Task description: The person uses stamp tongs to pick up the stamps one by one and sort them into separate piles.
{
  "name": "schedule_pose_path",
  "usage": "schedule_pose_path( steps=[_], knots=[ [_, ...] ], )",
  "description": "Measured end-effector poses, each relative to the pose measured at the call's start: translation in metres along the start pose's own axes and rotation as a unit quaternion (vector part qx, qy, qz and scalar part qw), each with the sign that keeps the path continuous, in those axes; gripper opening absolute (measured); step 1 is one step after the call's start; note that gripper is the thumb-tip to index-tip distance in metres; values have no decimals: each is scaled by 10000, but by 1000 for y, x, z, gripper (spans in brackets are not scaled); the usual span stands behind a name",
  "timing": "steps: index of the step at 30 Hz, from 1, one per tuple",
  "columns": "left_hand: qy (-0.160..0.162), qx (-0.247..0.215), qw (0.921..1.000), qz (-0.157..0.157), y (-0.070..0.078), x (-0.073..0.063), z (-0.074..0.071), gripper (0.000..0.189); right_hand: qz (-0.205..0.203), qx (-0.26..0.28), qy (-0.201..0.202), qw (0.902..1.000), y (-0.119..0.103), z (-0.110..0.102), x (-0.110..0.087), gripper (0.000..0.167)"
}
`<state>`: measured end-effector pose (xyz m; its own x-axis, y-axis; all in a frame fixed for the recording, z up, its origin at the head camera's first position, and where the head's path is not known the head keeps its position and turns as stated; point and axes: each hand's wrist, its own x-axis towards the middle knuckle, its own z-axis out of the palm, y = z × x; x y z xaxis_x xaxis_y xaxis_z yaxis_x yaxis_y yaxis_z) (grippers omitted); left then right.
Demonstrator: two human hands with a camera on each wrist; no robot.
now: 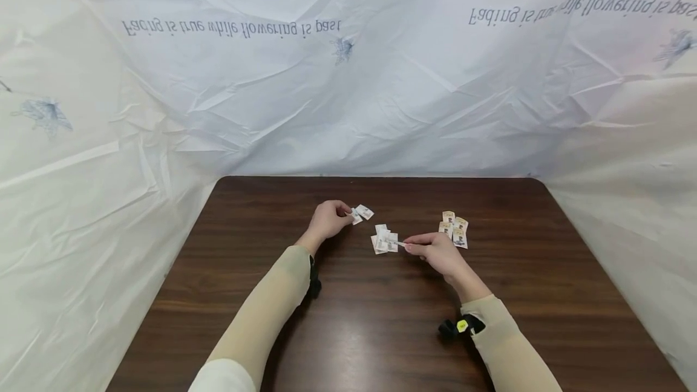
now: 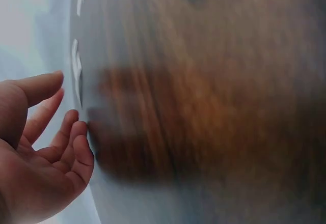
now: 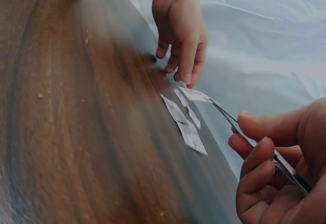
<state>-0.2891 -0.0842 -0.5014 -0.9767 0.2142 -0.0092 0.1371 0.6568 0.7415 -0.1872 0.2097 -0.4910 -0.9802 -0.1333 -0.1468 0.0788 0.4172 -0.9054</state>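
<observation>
My right hand (image 1: 438, 251) holds a pair of metal tweezers (image 3: 232, 119) between thumb and fingers. The tweezers' tips meet the edge of a small white printed paper piece (image 3: 194, 94), which is raised over other pieces in the right wrist view. Below the tips, several such pieces lie overlapping in a small cluster (image 1: 381, 247) at mid-table. My left hand (image 1: 329, 219) is farther left, its fingertips beside two white paper pieces (image 1: 365, 212). In the left wrist view the thumb and fingers of this hand (image 2: 43, 152) are apart, with nothing seen between them.
To the right of my right hand lies a group of tan-and-white printed paper pieces (image 1: 460, 238). The dark wooden table (image 1: 348, 331) has rounded far corners. White sheeting (image 1: 327, 95) with lettering and blue motifs hangs behind and along both sides.
</observation>
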Motion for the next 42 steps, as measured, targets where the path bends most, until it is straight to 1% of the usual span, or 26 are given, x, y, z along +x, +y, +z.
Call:
schedule_pose_path(
  steps=[2,5,7,14,20,23,27,31,39,42],
  knots=[
    [39,-44,9999,-85,-1,2,1,15,22,-37,-63,10000,0,-2,0,25],
    [70,-74,9999,-125,-1,4,3,16,18,-128,-193,9997,2,-6,0,26],
    [64,-40,9999,-137,0,4,5,17,63,-147,-249,9996,3,-8,-1,27],
    [149,61,9996,-224,0,6,9,18,-1,-167,-463,9988,9,-13,-7,28],
    [38,-3,9997,-254,-6,6,9,22,21,-207,-626,9978,12,-16,-8,28],
    [-8,-170,9996,-247,-9,7,8,21,-31,-246,-678,9974,13,-18,-7,28],
    [7,-355,9989,-300,-9,8,8,21,-67,-287,-667,9973,12,-18,-6,27],
    [63,-425,9984,-354,-10,8,7,22,-62,-375,-626,9973,12,-17,-6,26],
    [117,-277,9986,-426,-11,8,8,24,-38,-428,-585,9974,12,-14,-7,26],
    [126,-152,9983,-541,-12,9,9,25,-22,-369,-564,9977,11,-12,-7,25]
  ],
)
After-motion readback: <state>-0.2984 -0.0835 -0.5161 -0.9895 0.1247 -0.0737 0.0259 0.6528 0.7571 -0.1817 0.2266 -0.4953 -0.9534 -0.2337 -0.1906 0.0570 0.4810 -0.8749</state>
